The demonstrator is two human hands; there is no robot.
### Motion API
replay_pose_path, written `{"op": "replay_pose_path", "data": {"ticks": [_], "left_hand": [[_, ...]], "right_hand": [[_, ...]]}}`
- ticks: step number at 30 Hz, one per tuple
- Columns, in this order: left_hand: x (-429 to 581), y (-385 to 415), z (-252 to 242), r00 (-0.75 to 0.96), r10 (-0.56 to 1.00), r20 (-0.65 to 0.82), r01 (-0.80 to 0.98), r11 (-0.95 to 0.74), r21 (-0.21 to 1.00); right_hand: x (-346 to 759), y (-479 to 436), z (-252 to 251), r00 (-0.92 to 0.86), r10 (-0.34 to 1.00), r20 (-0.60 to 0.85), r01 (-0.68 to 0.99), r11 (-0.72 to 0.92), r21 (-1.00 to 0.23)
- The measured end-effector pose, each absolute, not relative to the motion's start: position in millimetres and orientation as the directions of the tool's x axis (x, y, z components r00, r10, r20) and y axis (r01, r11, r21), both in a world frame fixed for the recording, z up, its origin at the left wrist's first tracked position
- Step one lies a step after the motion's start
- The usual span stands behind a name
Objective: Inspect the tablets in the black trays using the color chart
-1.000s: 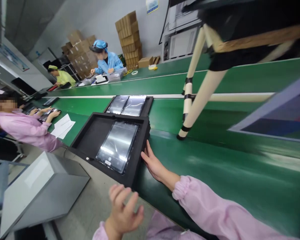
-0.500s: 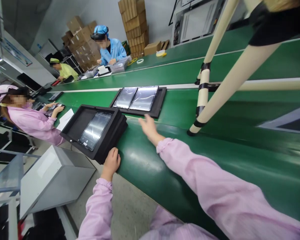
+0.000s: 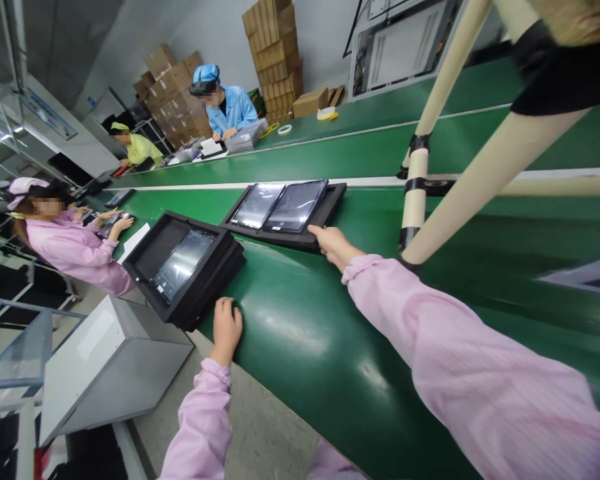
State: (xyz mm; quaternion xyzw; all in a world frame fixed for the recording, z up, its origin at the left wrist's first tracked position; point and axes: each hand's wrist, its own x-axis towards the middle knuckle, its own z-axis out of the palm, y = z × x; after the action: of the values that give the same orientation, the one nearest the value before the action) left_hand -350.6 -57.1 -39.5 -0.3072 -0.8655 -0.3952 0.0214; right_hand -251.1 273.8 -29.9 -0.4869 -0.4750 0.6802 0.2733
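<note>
My right hand [image 3: 333, 243] pinches the near right corner of a black foam tray [image 3: 336, 198], thumb on top. That tray looks slightly tilted. Two tablets lie side by side in it: the left tablet [image 3: 257, 205] and the right tablet [image 3: 297, 207], both with dark glossy screens. My left hand [image 3: 227, 327] rests on the bench edge, fingers loosely bent and holding nothing. Just beyond it, a stack of black foam trays [image 3: 215, 280] overhangs the edge. In the top tray one tablet [image 3: 184, 267] sits in the right compartment; the left compartment is bare.
A beige pipe frame [image 3: 415, 193] stands on the green bench [image 3: 290, 333] to my right. A grey box-shaped cabinet [image 3: 105, 373] is below left. A co-worker in pink [image 3: 70, 240] handles a device further left; another in blue [image 3: 230, 110] works across the bench.
My right hand has moved right and taken hold of the tray with two tablets, which has shifted slightly and tilted. My left hand has come off the tray stack.
</note>
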Motion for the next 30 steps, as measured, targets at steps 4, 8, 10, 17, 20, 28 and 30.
{"op": "replay_pose_path", "data": {"ticks": [4, 8, 10, 17, 20, 28, 30], "left_hand": [[-323.1, 18.8, -53.2, -0.840, 0.536, 0.082, 0.282, 0.303, 0.910], [-327.7, 79.5, -53.7, -0.838, 0.538, -0.091, -0.028, 0.123, 0.992], [-334.7, 85.5, -50.3, -0.837, 0.528, -0.146, -0.136, 0.057, 0.989], [-364.7, 36.1, -22.1, -0.737, 0.598, -0.315, -0.367, 0.037, 0.930], [-370.7, 18.5, -5.9, -0.690, 0.620, -0.373, -0.406, 0.094, 0.909], [-232.2, -58.4, -32.3, -0.638, 0.656, -0.403, -0.392, 0.174, 0.903], [-183.1, -80.9, -47.2, -0.594, 0.689, -0.415, -0.353, 0.240, 0.904]], "right_hand": [[-249.4, 223.4, -32.8, -0.429, 0.813, -0.394, -0.004, -0.438, -0.899], [-234.0, 146.3, -41.7, -0.482, 0.771, -0.417, -0.068, -0.507, -0.859], [-222.1, 113.9, -46.2, -0.548, 0.712, -0.440, -0.075, -0.565, -0.821], [-167.3, 79.9, -56.5, -0.773, 0.454, -0.444, -0.123, -0.793, -0.597], [-142.8, 71.7, -57.6, -0.722, 0.525, -0.450, -0.278, -0.816, -0.507], [-52.0, 28.6, -61.5, -0.480, 0.686, -0.547, -0.442, -0.728, -0.524], [-14.3, 31.0, -65.1, -0.383, 0.712, -0.588, -0.407, -0.702, -0.585]]}}
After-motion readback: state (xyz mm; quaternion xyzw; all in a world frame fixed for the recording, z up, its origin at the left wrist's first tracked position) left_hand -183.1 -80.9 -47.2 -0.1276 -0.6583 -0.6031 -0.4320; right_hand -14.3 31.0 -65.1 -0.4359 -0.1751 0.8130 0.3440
